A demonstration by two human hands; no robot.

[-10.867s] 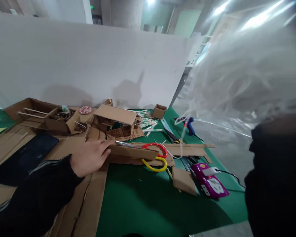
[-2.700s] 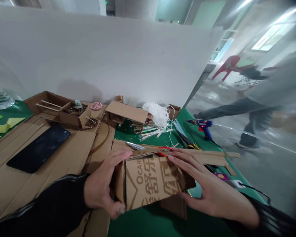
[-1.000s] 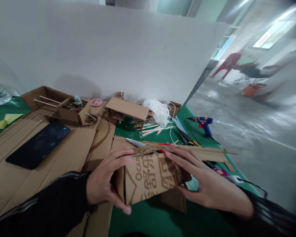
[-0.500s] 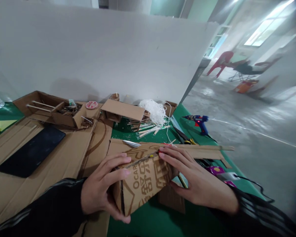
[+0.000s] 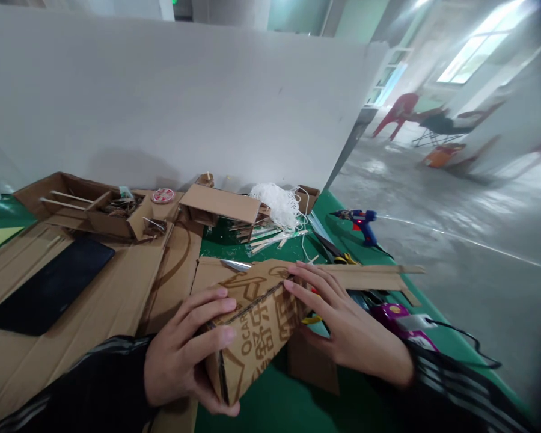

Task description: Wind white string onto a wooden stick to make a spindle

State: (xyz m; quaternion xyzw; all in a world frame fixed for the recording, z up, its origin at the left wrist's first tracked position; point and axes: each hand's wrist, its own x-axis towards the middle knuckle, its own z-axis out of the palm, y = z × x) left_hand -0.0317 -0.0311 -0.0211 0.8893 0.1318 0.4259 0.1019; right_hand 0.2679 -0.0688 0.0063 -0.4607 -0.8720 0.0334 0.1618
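Observation:
Between my hands is a folded cardboard box (image 5: pixel 261 331) with brown printed letters, tilted above the green table. My left hand (image 5: pixel 193 349) grips its left end, fingers on the top edge and thumb below. On the right end, my right hand (image 5: pixel 338 319) presses its fingertips along the upper edge, its thumb underneath. Below the box lies a small cardboard piece (image 5: pixel 313 367) on the green cloth. A yellow-handled tool, mostly hidden, shows behind my right thumb. Just behind the box, a shiny blade (image 5: pixel 235 264) rests on cardboard.
A blue glue gun (image 5: pixel 358 221) stands at the right edge, near yellow-handled scissors (image 5: pixel 340 255) and a purple power strip (image 5: pixel 401 319). White string (image 5: pixel 277 204) and sticks lie at the back. Left are a compartmented cardboard box (image 5: pixel 90 204) and a black tablet (image 5: pixel 49 285) on cardboard sheets (image 5: pixel 112 294).
The box has turned slightly, showing more of its printed top face. My right hand has shifted a little left along with it. The view has moved slightly.

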